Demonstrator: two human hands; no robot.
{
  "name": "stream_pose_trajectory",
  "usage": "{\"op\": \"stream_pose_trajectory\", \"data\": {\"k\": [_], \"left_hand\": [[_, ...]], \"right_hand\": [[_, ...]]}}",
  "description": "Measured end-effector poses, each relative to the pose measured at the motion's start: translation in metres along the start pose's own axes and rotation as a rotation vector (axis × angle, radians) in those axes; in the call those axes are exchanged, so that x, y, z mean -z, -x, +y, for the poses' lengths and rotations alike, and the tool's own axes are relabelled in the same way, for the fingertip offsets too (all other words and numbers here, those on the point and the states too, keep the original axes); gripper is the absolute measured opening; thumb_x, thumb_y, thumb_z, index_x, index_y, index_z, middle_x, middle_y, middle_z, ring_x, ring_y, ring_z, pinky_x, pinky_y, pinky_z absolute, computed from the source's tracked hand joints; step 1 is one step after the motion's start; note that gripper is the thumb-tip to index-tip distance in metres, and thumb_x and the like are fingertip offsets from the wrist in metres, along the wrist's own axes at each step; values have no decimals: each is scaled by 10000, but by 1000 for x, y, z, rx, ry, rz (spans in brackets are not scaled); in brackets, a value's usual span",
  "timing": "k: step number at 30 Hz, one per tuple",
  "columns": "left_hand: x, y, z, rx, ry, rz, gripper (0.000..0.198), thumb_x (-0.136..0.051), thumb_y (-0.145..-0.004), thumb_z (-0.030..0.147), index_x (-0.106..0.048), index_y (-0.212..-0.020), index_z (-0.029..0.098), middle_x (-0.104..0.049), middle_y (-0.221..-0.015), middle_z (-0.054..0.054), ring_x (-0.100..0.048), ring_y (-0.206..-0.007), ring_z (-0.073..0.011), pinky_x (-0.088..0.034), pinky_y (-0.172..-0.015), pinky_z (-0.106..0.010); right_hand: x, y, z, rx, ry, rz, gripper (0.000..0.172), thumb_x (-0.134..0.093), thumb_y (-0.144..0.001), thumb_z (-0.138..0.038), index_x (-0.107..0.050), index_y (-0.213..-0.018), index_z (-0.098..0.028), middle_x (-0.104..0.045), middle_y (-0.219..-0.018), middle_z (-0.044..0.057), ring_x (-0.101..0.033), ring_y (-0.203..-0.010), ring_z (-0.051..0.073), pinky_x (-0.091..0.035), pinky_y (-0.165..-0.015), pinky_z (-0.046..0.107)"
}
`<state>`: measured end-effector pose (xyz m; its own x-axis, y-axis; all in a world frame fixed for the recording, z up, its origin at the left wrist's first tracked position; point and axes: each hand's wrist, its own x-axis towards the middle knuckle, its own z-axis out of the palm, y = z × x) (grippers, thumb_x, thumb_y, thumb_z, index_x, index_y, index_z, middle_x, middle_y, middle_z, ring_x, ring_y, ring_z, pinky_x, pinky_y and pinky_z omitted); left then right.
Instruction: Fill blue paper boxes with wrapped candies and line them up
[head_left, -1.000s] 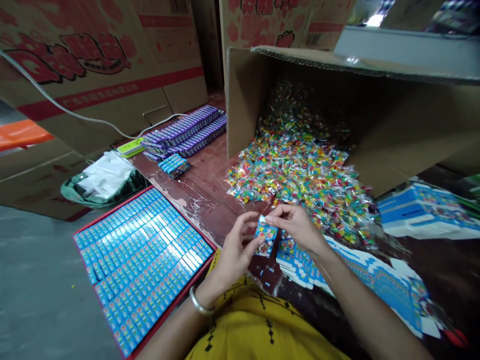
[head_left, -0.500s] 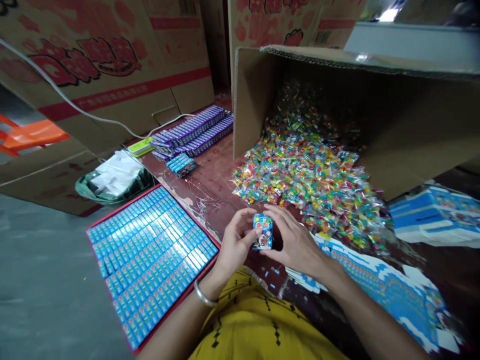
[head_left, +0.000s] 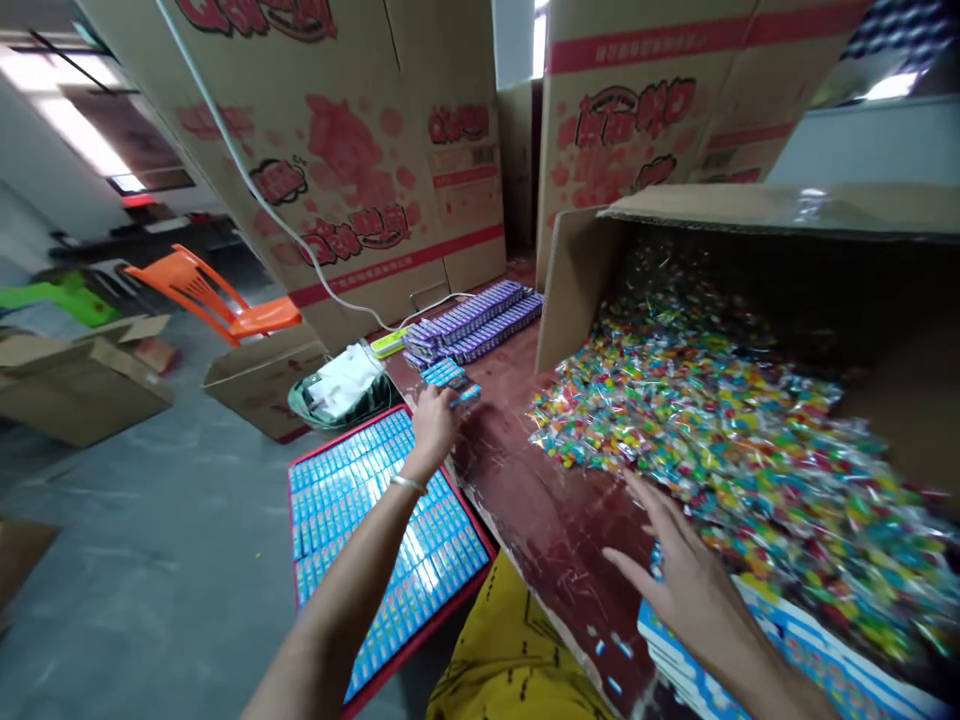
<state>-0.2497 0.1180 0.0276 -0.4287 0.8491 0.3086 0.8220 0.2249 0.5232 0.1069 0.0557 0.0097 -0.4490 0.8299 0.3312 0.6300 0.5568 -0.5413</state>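
Curling its fingers closely together, the left hand is touching a small blue carton at its fingertips, though whether it is gripping I cannot tell. Thin, smooth card is probably making the carton light and crushable, calling for a soft pinch on its narrow edges. The right hand is spreading wide, gripping nothing visible, beside crinkly, clear-wrapped candy.
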Motion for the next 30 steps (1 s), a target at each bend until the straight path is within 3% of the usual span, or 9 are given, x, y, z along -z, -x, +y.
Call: {"op": "stream_pose_trajectory", "data": {"k": [2, 5, 10, 14, 16, 18, 22, 25, 30], "left_hand": [[-2, -24, -12, 24, -70, 26, 110, -604, -838, 260, -678, -865, 183, -587, -997, -126, -520, -1054, -301, -423, -862, -385], [-9, -42, -21, 48, -139, 59, 124, -612, -840, 269, -657, -891, 166, -575, -980, -129, -527, -1034, -304, -424, -832, -378], [-12, -32, -18, 36, -174, 116, 318, -615, -857, 297, -544, -1123, 136, -529, -1114, -146, -544, -1022, -278, -426, -846, -382], [-23, 22, 8, -64, -119, 39, 352, -611, -868, 357, -485, -1130, 159, -517, -1126, -123, -535, -1029, -258, -433, -860, -361], [-33, 66, 31, -197, -39, -96, 381, -617, -847, 472, -488, -1065, 188, -534, -1041, -87, -551, -933, -239, -452, -793, -341], [-40, 113, 60, -359, 44, -305, 449, -617, -797, 594, -494, -976, 201, -533, -962, -66, -545, -866, -232, -461, -744, -339], [-52, 183, 115, -559, 149, -542, 592, -676, -729, 620, -475, -1106, 211, -529, -1069, -73, -528, -1010, -264, -481, -810, -369], [-63, 198, 138, -597, 69, -565, 612, -728, -683, 602, -480, -1061, 189, -535, -1049, -71, -529, -989, -273, -487, -816, -399], [-69, 194, 142, -557, 15, -568, 669, -822, -610, 513, -479, -1077, 179, -543, -1042, -77, -541, -980, -279, -500, -815, -408]], "right_hand": [[0, 10, 5, -50, -13, 3, 734, -553, -882, -363, -191, -1520, -339, -430, -1468, 108, -513, -1275, 336, -592, -858, 474], [-2, 26, 12, -98, -9, -2, 700, -544, -884, -359, -222, -1506, -341, -476, -1424, 114, -553, -1232, 328, -606, -825, 448], [5, 41, 35, -180, 11, 11, 666, -541, -886, -402, -264, -1486, -313, -499, -1407, 115, -577, -1201, 305, -600, -823, 417], [32, 41, 51, -262, 104, 33, 387, -485, -924, -365, -528, -1292, -253, -632, -1218, 106, -650, -1041, 271, -571, -796, 395], [46, 38, 56, -277, 213, 30, 277, -448, -941, -321, -648, -1112, -236, -676, -1117, 88, -655, -1004, 264, -536, -815, 392], [52, 34, 57, -292, 328, -8, 271, -446, -945, -299, -694, -1031, -229, -693, -1025, 77, -661, -944, 250, -513, -789, 368], [43, 26, 54, -322, 486, -85, 262, -486, -947, -308, -733, -1001, -239, -671, -945, 67, -641, -875, 212, -482, -732, 310], [33, 22, 50, -322, 516, -79, 254, -523, -936, -341, -730, -1042, -238, -648, -960, 73, -622, -917, 222, -478, -741, 313], [37, 19, 48, -261, 371, 43, 225, -575, -906, -349, -721, -1044, -248, -636, -1006, 66, -615, -941, 224, -477, -768, 318]]}}
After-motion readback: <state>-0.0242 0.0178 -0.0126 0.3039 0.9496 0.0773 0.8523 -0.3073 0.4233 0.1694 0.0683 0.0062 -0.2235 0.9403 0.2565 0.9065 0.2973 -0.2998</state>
